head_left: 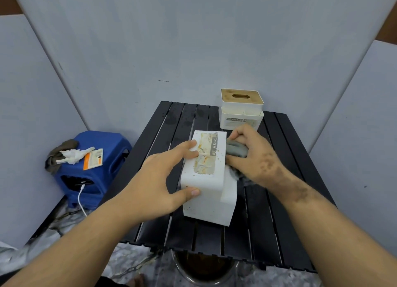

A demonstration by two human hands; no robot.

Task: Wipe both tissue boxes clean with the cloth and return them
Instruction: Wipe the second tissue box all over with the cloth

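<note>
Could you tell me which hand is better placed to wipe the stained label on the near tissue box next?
The right hand: it already grips the cloth against the near tissue box, beside the label. The left hand holds the box steady.

Bare forearms, no sleeves; dark smudges on right hand (255, 157).
</note>
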